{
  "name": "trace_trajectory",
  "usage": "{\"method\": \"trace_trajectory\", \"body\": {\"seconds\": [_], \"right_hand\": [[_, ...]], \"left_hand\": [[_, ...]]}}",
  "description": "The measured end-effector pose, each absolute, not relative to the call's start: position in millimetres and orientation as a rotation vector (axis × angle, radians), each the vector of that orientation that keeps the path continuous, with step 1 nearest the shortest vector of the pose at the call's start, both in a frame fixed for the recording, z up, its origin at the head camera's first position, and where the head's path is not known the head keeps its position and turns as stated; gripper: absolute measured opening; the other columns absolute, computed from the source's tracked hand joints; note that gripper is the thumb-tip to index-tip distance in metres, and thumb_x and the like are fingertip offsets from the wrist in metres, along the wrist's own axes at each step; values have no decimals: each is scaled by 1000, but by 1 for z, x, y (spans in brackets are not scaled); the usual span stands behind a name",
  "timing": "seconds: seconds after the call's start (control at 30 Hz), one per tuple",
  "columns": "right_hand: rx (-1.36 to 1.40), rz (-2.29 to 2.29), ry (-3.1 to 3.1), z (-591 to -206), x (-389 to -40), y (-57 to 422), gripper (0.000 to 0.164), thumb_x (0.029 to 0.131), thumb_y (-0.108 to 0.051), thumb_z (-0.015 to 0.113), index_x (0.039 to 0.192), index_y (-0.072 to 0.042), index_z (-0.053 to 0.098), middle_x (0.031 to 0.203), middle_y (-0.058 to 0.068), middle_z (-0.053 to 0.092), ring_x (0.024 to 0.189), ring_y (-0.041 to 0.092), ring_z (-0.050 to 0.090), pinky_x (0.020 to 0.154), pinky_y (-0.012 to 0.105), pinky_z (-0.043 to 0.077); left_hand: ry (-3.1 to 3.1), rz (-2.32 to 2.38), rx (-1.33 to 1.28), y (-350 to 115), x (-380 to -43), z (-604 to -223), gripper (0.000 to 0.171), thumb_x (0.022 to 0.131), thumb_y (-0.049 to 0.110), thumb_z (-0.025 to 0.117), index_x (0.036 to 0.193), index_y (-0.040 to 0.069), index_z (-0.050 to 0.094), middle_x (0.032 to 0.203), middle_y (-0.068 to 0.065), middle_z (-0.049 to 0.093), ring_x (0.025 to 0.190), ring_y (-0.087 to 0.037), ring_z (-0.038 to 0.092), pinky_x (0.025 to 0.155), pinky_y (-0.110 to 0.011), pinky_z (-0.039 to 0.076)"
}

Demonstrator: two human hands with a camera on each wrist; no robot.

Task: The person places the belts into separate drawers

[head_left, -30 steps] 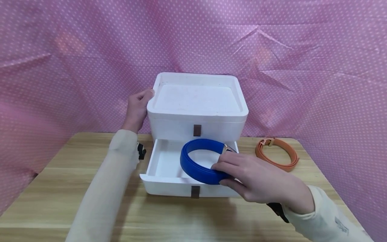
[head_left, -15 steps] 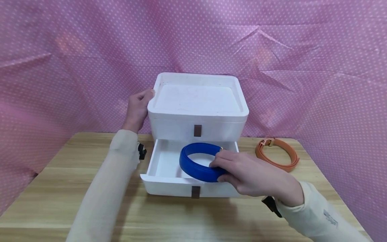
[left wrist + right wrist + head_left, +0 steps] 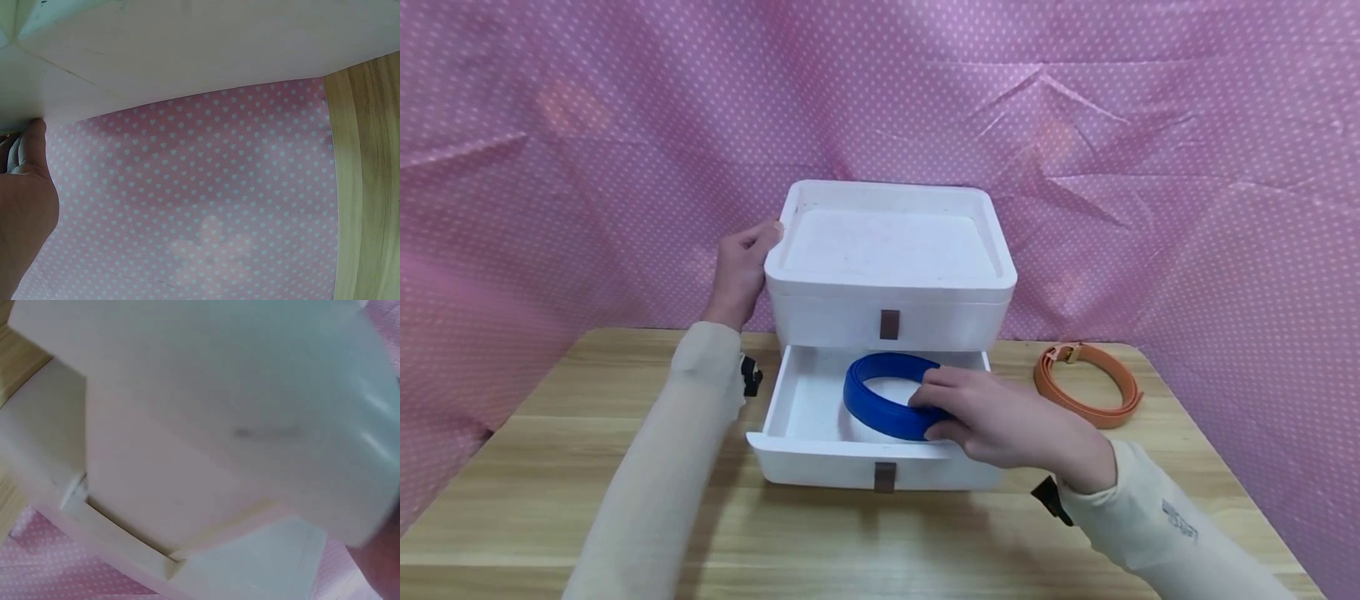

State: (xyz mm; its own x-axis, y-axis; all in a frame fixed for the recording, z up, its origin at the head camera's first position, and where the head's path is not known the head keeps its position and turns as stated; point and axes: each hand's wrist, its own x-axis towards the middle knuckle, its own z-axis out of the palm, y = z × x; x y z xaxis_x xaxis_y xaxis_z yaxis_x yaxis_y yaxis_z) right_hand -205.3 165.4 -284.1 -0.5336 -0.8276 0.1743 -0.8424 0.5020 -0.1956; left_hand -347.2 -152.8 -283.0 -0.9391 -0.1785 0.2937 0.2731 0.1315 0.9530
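Observation:
A coiled blue belt (image 3: 883, 408) hangs low in the pulled-out lower drawer (image 3: 820, 450) of a white two-drawer box (image 3: 891, 242). My right hand (image 3: 1000, 417) pinches the belt at its near right side, thumb below and fingers over the band; the hand hides its buckle end. At the box's upper left edge my left hand (image 3: 745, 262) holds on, thumb over the rim. In the left wrist view, a fingertip of the left hand (image 3: 28, 194) meets the box's side wall (image 3: 200, 50). The right wrist view is mostly filled by white box walls.
An orange belt (image 3: 1123, 379), coiled with a gold buckle, lies on the wooden table (image 3: 625, 400) right of the box. Brown tabs mark the upper drawer (image 3: 827, 321) and the lower one. Pink dotted cloth (image 3: 880, 92) hangs behind and at both sides.
My right hand has moved left and slightly up in the head view, and the blue belt has sunk deeper into the lower drawer. The left hand has stayed on the box.

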Motion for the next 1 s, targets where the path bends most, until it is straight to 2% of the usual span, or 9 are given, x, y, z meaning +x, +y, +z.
{"method": "trace_trajectory", "body": {"seconds": [0.17, 0.37, 0.57, 0.73, 0.93, 1.0], "right_hand": [[1443, 405, -2683, -291, -212, 163, 24, 88, -12, 74, 111, -11, 68, 98, -6, 58, 86, 9, 55, 73, 28, 53], [1419, 466, -2709, -295, -219, 160, 25, 88, -18, 75, 112, -13, 69, 101, -9, 61, 90, 7, 56, 77, 28, 53], [1437, 534, -2720, -301, -222, 156, 21, 86, -21, 78, 104, -16, 69, 94, -12, 60, 85, 7, 54, 73, 26, 51], [1453, 536, -2729, -307, -224, 157, 18, 86, -21, 78, 101, -17, 68, 92, -13, 59, 85, 7, 55, 74, 27, 52], [1498, 504, -2695, -310, -226, 157, 18, 85, -20, 78, 101, -17, 70, 92, -13, 59, 83, 5, 55, 74, 27, 52], [1512, 498, -2692, -310, -226, 156, 17, 85, -20, 78, 101, -17, 71, 91, -13, 60, 82, 5, 56, 73, 27, 52]], "left_hand": [[-2058, -1903, -105, -151, -350, -284, 45, 97, 44, 60, 126, 11, 67, 126, -9, 64, 102, -22, 64, 81, -28, 56], [-2050, -1898, -113, -152, -350, -283, 45, 97, 43, 59, 126, 9, 66, 135, -7, 60, 112, -21, 61, 86, -29, 55], [-2068, -1884, -85, -154, -346, -282, 44, 97, 44, 59, 125, 11, 67, 128, -8, 64, 106, -21, 62, 86, -30, 55], [-2057, -1885, -109, -154, -347, -284, 45, 97, 43, 59, 127, 11, 66, 131, -8, 62, 109, -21, 62, 88, -31, 54], [-2047, -1874, -115, -155, -348, -285, 44, 97, 44, 58, 123, 9, 68, 122, -10, 66, 101, -22, 64, 83, -30, 56], [-2058, -1862, -118, -155, -348, -286, 45, 97, 44, 58, 124, 9, 68, 125, -9, 65, 107, -21, 63, 86, -30, 55]]}}
